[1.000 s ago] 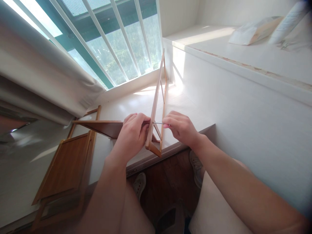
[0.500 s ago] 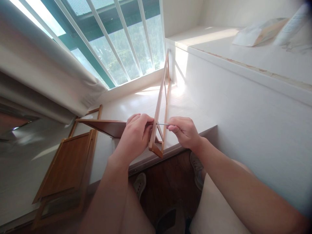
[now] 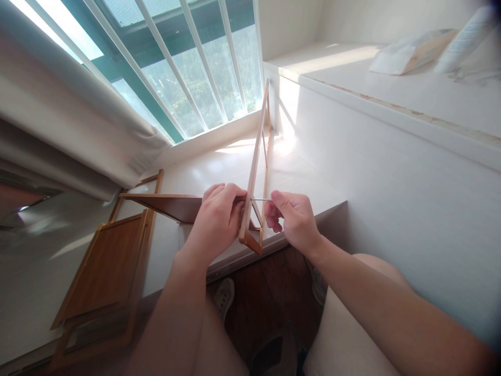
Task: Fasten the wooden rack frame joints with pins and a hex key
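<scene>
My left hand (image 3: 221, 216) is closed around the end of a brown wooden panel (image 3: 178, 206), where it meets an upright wooden frame (image 3: 254, 162). Its fingertips press against the frame's near side. On the other side of the frame, my right hand (image 3: 291, 214) pinches a thin metal hex key (image 3: 261, 199) between thumb and finger. The key's tip meets the frame's side rail, level with my left fingertips. My palm hides the rest of the key.
To the left stands another wooden piece with a brown panel (image 3: 104, 266). A curtain (image 3: 78, 104) hangs beside the barred window (image 3: 195, 68). The white ledge (image 3: 332, 78) at right holds a plastic bag (image 3: 410, 52) and a white tube (image 3: 465, 39). My shoes are below, on dark flooring (image 3: 270, 287).
My right hand has turned about the hex key: the thumb is now on top and the lower fingers have uncurled a little. My left hand and the frame hold their place.
</scene>
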{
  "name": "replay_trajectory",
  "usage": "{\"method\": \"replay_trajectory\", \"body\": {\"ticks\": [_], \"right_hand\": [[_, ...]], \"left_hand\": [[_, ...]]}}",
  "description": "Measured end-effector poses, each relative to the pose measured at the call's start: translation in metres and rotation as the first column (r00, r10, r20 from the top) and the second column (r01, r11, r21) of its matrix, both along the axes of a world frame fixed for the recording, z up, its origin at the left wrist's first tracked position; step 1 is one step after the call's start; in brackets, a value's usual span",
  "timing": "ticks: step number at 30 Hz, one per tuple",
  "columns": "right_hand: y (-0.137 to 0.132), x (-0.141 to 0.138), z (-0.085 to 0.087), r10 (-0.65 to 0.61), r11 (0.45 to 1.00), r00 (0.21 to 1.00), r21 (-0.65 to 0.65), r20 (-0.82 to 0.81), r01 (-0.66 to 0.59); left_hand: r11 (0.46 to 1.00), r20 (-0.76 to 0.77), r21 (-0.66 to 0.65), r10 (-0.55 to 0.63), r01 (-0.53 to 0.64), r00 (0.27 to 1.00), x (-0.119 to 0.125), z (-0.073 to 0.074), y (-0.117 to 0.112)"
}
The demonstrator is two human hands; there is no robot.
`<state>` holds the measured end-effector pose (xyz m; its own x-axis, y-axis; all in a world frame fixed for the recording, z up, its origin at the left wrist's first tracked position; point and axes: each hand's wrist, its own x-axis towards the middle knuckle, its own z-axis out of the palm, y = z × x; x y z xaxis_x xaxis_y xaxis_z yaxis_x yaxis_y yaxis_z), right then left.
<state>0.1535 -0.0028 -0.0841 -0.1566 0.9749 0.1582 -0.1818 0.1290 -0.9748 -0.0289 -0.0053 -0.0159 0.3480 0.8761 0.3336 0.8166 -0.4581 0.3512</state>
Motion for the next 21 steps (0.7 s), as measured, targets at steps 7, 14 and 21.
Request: {"method": "replay_trajectory", "body": {"ticks": [7, 14, 21], "right_hand": [[0.002, 0.025, 0.013, -0.2, 0.947, 0.956, 0.294, 0.217, 0.132], [0.029, 0.051, -0.01, 0.133, 0.979, 0.845, 0.062, 0.517, -0.192], [0.018, 0.038, -0.062, 0.402, 0.904, 0.763, -0.352, 0.506, -0.242]], "left_hand": [[1.0, -0.005, -0.023, 0.016, -0.016, 1.0, -0.003, 0.001, 0.003], [0.999, -0.016, -0.003, 0.042, -0.042, 0.999, -0.004, -0.002, 0.006], [0.999, -0.042, 0.034, 0.011, -0.01, 0.999, -0.003, -0.005, 0.005]]}}
